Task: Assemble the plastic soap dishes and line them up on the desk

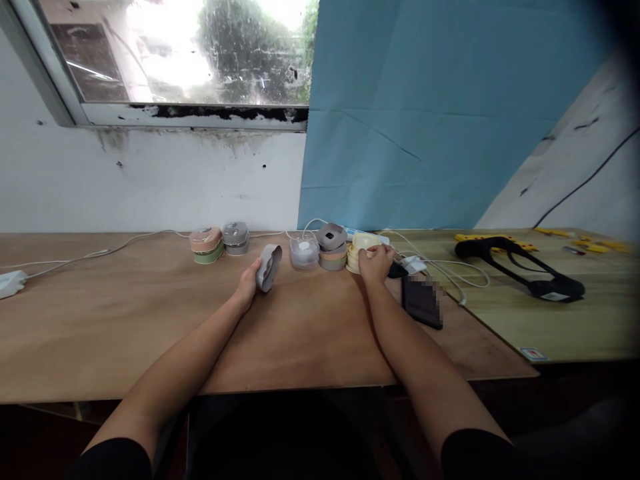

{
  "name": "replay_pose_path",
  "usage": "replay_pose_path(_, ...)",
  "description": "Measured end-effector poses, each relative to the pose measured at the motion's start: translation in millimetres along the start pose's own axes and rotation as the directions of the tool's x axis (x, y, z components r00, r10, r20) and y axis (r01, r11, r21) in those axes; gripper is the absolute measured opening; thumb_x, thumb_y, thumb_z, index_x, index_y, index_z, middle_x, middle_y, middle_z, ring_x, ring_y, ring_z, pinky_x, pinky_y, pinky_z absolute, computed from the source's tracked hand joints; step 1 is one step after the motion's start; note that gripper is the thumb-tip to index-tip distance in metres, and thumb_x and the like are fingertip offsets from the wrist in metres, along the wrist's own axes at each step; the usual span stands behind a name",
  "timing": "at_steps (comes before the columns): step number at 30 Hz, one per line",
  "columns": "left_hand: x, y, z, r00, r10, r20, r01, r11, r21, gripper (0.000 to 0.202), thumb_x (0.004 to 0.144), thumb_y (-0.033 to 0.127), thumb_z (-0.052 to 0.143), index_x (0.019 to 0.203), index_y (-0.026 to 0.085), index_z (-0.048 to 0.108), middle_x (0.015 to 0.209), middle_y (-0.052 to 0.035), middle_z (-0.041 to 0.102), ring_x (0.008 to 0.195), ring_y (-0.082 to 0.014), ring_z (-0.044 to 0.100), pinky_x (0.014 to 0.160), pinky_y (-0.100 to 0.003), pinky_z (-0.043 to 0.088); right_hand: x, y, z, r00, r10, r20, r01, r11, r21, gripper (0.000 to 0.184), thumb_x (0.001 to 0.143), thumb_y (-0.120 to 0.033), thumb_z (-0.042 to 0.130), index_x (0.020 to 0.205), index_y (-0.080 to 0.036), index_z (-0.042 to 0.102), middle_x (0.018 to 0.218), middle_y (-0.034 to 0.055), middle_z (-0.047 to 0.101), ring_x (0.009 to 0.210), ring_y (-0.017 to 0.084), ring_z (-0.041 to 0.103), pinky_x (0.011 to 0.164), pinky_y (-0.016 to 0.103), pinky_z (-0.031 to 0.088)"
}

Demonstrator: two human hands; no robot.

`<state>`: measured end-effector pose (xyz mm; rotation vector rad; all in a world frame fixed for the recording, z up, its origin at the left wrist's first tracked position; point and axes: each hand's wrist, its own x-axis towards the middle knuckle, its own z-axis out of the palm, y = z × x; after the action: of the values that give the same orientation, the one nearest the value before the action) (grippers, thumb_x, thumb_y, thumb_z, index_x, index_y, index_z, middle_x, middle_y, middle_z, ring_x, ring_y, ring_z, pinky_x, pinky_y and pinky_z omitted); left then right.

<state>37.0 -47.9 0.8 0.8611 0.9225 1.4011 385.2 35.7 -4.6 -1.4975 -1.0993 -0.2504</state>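
Note:
My left hand [249, 283] is closed on the side of a grey plastic ring-shaped shell [270, 269] with a wavy rim, held tilted above the table. Off to the right, my right hand [377, 262] has its fingers closed on the upper part of a stack of cream-yellow plastic parts [353, 258]. Left of that stack stand a grey shell on pink and green ones [333, 247] and some clear plastic pieces [305, 252]. Further left are a pink-and-green stack [207, 244] and a grey stack [236, 238].
A dark phone [421, 302] lies right of my right forearm. White cables and a white plug [414, 265] are near it. A black headset-like frame [520, 268] and yellow tools [595, 244] rest on the right-hand table. A white power strip [11, 284] sits far left.

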Motion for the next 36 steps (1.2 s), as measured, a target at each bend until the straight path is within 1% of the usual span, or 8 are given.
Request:
replay_pose_path(5, -1.6, 1.1, 0.7, 1.000, 0.007, -0.001, -0.007, 1.000, -0.007, 0.046, 0.076, 0.054, 0.061, 0.096, 0.013, 0.066, 0.079, -0.0074, 0.071, 0.062, -0.0190, 0.065, 0.055, -0.029, 0.050, -1.5, -0.2, 0.2, 1.000, -0.011, 0.025, 0.010, 0.999, 0.033, 0.016, 0.065, -0.022, 0.056, 0.080, -0.020, 0.053, 0.109, 0.0107, 0.048, 0.109, 0.026, 0.049, 0.102, 0.043, 0.036)
replay_pose_path(11, 0.7, -0.5, -1.3, 1.000, -0.009, -0.001, 0.009, 1.000, 0.008, 0.051, 0.075, 0.057, 0.061, 0.099, 0.012, 0.067, 0.081, -0.0092, 0.071, 0.061, -0.0193, 0.065, 0.053, -0.028, 0.049, 0.6, 2.6, 0.3, 0.998, -0.049, 0.046, 0.047, 0.998, 0.052, 0.005, 0.070, -0.020, 0.047, 0.072, -0.020, 0.052, 0.102, 0.0111, 0.052, 0.106, 0.025, 0.050, 0.101, 0.043, 0.036)
replay_pose_path(13, 1.5, -1.0, -1.9, 1.000, -0.009, -0.001, 0.009, 1.000, 0.011, 0.052, 0.075, 0.057, 0.061, 0.100, 0.012, 0.067, 0.080, -0.0089, 0.071, 0.060, -0.0190, 0.065, 0.052, -0.028, 0.049, 0.8, 1.1, -0.5, 0.997, -0.048, 0.053, 0.047, 0.999, 0.022, 0.009, 0.073, -0.024, 0.047, 0.066, -0.020, 0.050, 0.097, 0.0107, 0.053, 0.101, 0.025, 0.050, 0.099, 0.044, 0.037)
replay_pose_path(18, 0.8, -0.5, -0.9, 1.000, -0.007, -0.008, 0.007, 1.000, -0.005, 0.051, 0.076, 0.056, 0.062, 0.099, 0.011, 0.068, 0.082, -0.0100, 0.072, 0.063, -0.0193, 0.066, 0.057, -0.029, 0.051, -0.3, -5.6, -4.0, 0.998, -0.056, 0.017, 0.056, 0.998, 0.003, 0.031, 0.079, -0.044, 0.053, 0.060, -0.021, 0.046, 0.091, 0.0096, 0.052, 0.095, 0.025, 0.050, 0.096, 0.042, 0.038)
replay_pose_path(27, 0.9, -0.5, -1.0, 1.000, -0.013, 0.011, 0.014, 1.000, -0.010, 0.050, 0.078, 0.055, 0.059, 0.098, 0.011, 0.067, 0.081, -0.0103, 0.072, 0.062, -0.0194, 0.066, 0.055, -0.028, 0.050, 0.3, -8.4, -9.3, 0.997, -0.075, -0.036, 0.075, 0.997, -0.001, 0.035, 0.084, -0.044, 0.046, 0.058, -0.021, 0.047, 0.077, 0.0069, 0.052, 0.085, 0.023, 0.051, 0.090, 0.042, 0.039)
replay_pose_path(31, 1.5, -0.7, -1.8, 1.000, -0.020, 0.010, 0.021, 1.000, -0.013, 0.051, 0.078, 0.056, 0.059, 0.101, 0.011, 0.067, 0.082, -0.0108, 0.072, 0.063, -0.0198, 0.066, 0.054, -0.028, 0.050, 0.9, -7.3, -12.0, 0.993, -0.084, -0.078, 0.080, 0.995, -0.055, 0.032, 0.085, -0.043, 0.048, 0.064, -0.020, 0.054, 0.082, 0.0091, 0.057, 0.091, 0.026, 0.051, 0.091, 0.044, 0.037)
replay_pose_path(33, 1.2, -0.3, -1.6, 1.000, -0.024, 0.019, 0.025, 1.000, -0.010, 0.052, 0.079, 0.055, 0.058, 0.103, 0.011, 0.067, 0.085, -0.0110, 0.073, 0.062, -0.0194, 0.066, 0.052, -0.027, 0.050, 1.1, -10.2, -14.0, 0.984, -0.148, -0.094, 0.140, 0.986, -0.091, 0.029, 0.085, -0.043, 0.048, 0.073, -0.019, 0.058, 0.089, 0.0110, 0.060, 0.096, 0.028, 0.051, 0.094, 0.047, 0.035)
replay_pose_path(36, 0.3, 0.8, -0.5, 0.999, -0.029, 0.022, 0.030, 0.999, -0.036, 0.048, 0.081, 0.052, 0.058, 0.104, 0.011, 0.066, 0.088, -0.0113, 0.073, 0.065, -0.0192, 0.067, 0.055, -0.027, 0.051, -1.8, -25.7, -16.9, 0.937, -0.347, -0.031, 0.340, 0.931, -0.135, 0.029, 0.085, -0.041, 0.048, 0.091, -0.017, 0.063, 0.102, 0.0129, 0.062, 0.105, 0.030, 0.051, 0.102, 0.053, 0.027)
